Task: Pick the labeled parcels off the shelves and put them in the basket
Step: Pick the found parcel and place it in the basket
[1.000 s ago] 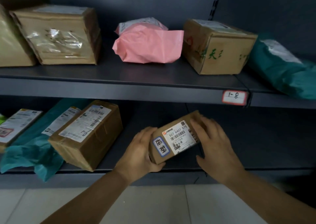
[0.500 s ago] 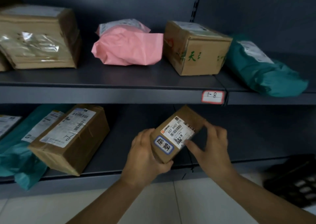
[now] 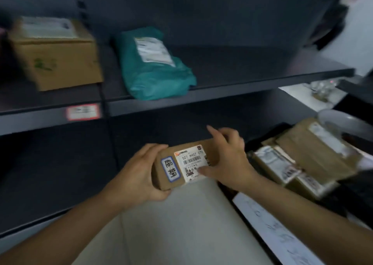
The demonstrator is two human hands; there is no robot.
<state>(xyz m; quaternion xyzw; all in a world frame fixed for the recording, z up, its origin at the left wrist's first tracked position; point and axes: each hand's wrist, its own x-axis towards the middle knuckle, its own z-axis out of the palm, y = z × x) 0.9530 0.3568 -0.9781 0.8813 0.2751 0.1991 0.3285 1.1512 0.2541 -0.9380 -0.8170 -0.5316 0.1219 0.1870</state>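
Both bare forearms enter from bottom corners twd frame centre, left hand [image 3: 137, 173] cupped w/ fingers curled round the small parcel [image 3: 181, 164] at its left end, right hand [image 3: 230, 161] over its right end, thumb on the label, index finger lifted straight up.

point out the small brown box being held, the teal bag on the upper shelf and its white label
small brown box [image 3: 182, 164]: head view, top face
teal bag [image 3: 153, 76]: head view, lower body
white label [image 3: 153, 50]: head view, centre
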